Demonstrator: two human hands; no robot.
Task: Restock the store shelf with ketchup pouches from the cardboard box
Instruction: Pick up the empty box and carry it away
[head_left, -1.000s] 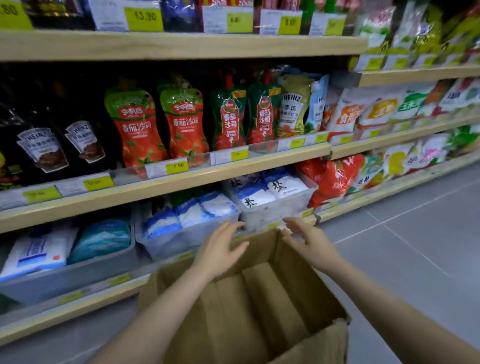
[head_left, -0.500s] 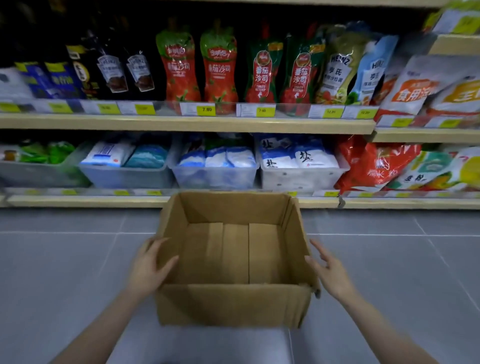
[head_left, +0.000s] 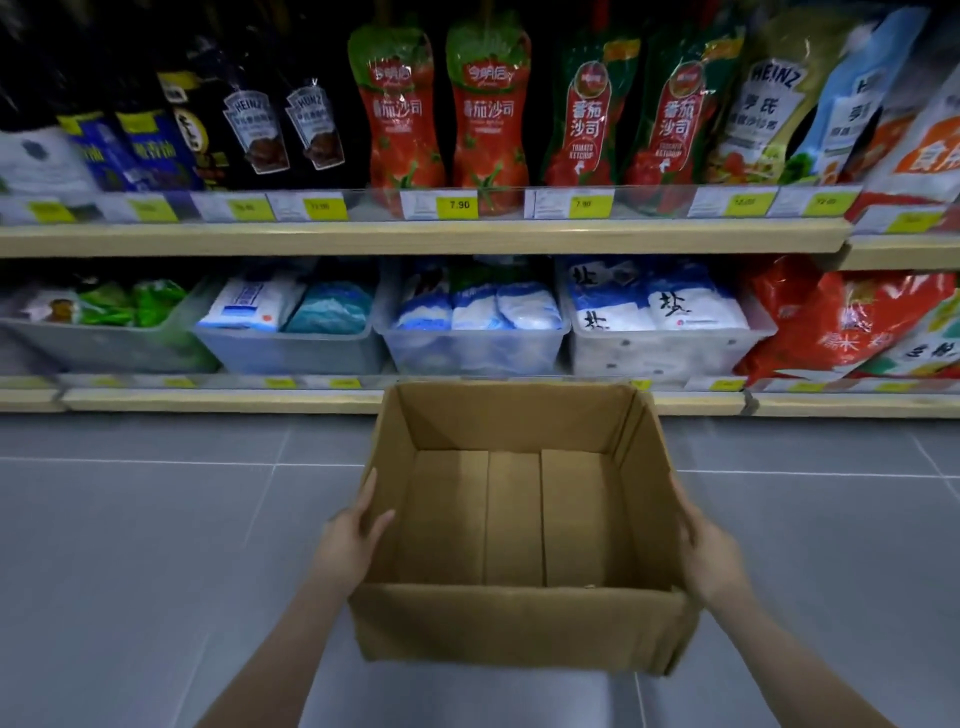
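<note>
Grey tile floor (head_left: 130, 545) before stocked shelf (head_left: 415, 236); cardboard box (head_left: 519, 623) empty, left hand (head_left: 348, 545) and right hand (head_left: 709, 556) flat against its sides; ketchup pouches (head_left: 441, 114) all shelved; restock apparently finished, next likely box removal.

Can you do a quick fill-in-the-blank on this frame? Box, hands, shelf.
1. The cardboard box holds ____ ketchup pouches.
2. The left hand and right hand press on ____ sides of the box.
3. The yellow price tag under the red ketchup pouches reads ____.
4. The box stands on the grey ____.

Missing words: no; opposite; 7.90; floor
</note>
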